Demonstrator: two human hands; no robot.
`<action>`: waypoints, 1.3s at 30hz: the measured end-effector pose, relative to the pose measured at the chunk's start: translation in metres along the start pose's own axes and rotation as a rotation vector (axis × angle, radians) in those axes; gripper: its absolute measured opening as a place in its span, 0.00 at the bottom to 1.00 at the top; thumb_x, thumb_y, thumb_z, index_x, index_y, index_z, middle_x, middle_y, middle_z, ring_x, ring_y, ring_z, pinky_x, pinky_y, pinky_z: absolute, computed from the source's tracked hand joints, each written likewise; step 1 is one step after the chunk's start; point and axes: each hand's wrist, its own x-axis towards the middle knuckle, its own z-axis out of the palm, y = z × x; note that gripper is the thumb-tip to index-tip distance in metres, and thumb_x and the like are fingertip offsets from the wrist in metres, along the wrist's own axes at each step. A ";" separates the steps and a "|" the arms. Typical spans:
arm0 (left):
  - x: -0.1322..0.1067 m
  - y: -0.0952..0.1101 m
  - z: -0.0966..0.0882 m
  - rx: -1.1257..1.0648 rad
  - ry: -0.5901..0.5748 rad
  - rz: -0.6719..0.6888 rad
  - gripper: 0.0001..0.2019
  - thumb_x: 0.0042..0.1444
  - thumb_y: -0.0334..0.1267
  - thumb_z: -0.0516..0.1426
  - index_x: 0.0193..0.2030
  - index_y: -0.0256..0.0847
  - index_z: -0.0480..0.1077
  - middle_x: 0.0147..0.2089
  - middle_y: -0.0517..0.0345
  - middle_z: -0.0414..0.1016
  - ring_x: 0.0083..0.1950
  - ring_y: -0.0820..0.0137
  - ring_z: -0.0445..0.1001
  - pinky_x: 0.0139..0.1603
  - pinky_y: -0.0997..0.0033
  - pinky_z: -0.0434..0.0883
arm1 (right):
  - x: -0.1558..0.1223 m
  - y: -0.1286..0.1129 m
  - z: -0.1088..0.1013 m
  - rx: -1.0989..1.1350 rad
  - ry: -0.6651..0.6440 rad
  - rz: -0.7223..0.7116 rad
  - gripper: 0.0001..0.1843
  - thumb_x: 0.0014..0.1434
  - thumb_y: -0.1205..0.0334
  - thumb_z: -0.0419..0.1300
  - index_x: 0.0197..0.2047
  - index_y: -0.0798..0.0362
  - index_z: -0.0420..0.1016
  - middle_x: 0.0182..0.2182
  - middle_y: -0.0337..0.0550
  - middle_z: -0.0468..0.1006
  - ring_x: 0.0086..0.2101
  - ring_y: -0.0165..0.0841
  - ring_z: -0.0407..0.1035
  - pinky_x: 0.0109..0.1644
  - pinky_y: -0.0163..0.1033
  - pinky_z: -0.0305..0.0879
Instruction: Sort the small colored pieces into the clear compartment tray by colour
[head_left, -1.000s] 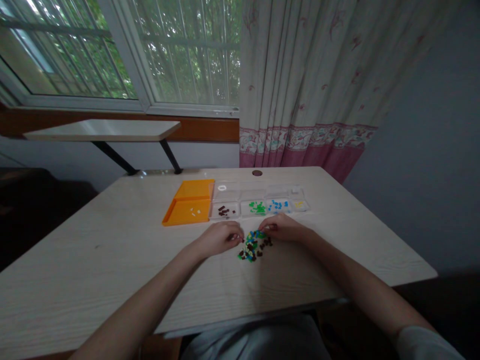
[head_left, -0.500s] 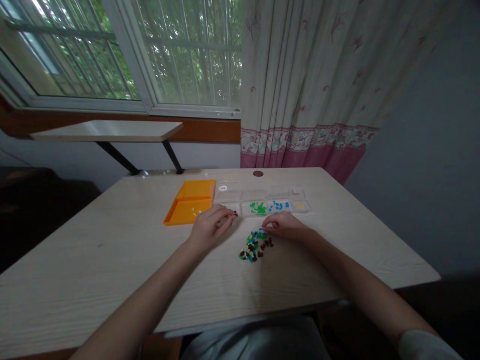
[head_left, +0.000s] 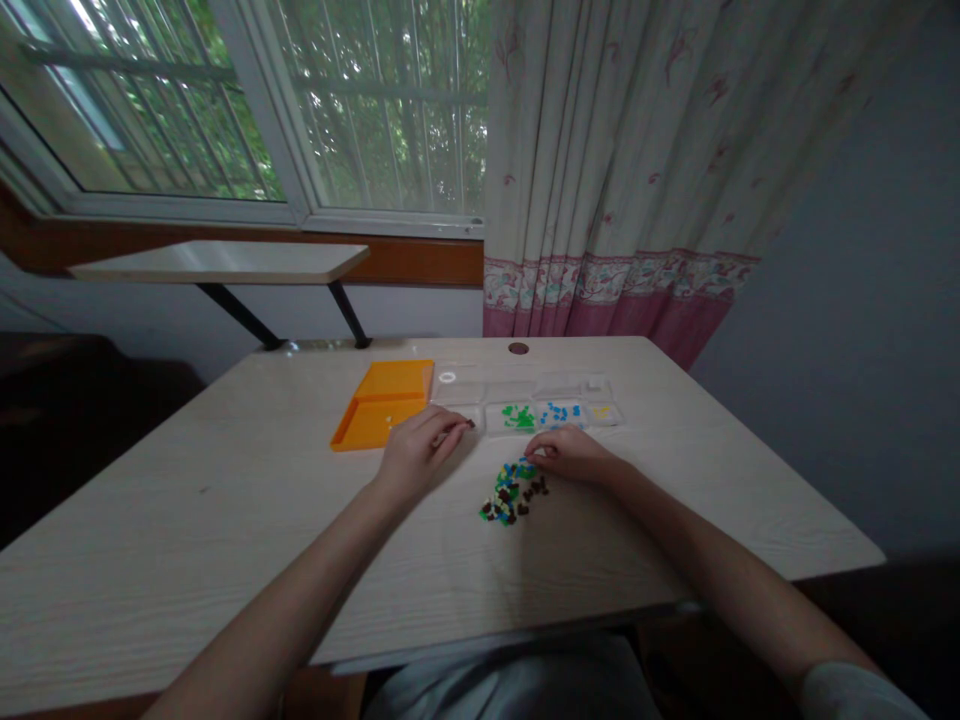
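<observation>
Just below the centre of the frame, a knobbly cluster of tiny pieces (head_left: 504, 496) is lying on the table (head_left: 262, 540), mixing dark brown, green, blue and pale yellow. The right hand (head_left: 568, 453), fingers bent, is reaching its upper edge. Left of it, the left hand (head_left: 412, 455) is pointing its fingertips at a dark brown piece (head_left: 470, 423). I cannot tell whether either hand is gripping something.

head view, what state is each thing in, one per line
orange box, open, lid laid back
clear boxes, open, lids laid back
green pieces, loose, boxed
blue pieces, loose, boxed
yellow pieces, loose, boxed
pile, mixed colours, on the table
left hand, fingers bent, grip unclear
right hand, fingers bent, grip unclear
curtain, hanging in folds
</observation>
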 end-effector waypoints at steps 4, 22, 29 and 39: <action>0.002 -0.010 0.005 0.135 -0.028 -0.179 0.12 0.58 0.42 0.50 0.36 0.39 0.71 0.34 0.55 0.73 0.32 0.72 0.70 0.31 0.76 0.64 | 0.001 -0.003 0.001 -0.002 0.001 0.003 0.08 0.54 0.62 0.57 0.35 0.51 0.77 0.18 0.34 0.67 0.20 0.25 0.59 0.26 0.29 0.50; 0.000 0.028 0.021 -0.109 -0.388 0.020 0.10 0.56 0.41 0.52 0.39 0.42 0.73 0.33 0.57 0.73 0.34 0.72 0.70 0.35 0.76 0.64 | -0.001 -0.027 0.018 0.003 0.283 -0.190 0.08 0.55 0.60 0.53 0.33 0.53 0.72 0.16 0.32 0.66 0.17 0.23 0.55 0.24 0.28 0.50; 0.000 0.028 0.020 -0.115 -0.354 0.010 0.10 0.57 0.39 0.51 0.37 0.41 0.72 0.30 0.57 0.72 0.31 0.74 0.68 0.32 0.77 0.62 | 0.000 -0.032 0.018 0.031 0.348 -0.194 0.09 0.55 0.59 0.54 0.34 0.53 0.72 0.14 0.31 0.64 0.17 0.23 0.55 0.23 0.28 0.50; 0.002 0.027 0.025 -0.165 -0.320 -0.030 0.11 0.57 0.40 0.51 0.41 0.40 0.71 0.34 0.56 0.73 0.35 0.73 0.69 0.36 0.76 0.65 | 0.003 -0.026 0.020 -0.013 0.494 -0.254 0.12 0.55 0.55 0.55 0.33 0.53 0.75 0.14 0.33 0.66 0.16 0.23 0.56 0.22 0.27 0.52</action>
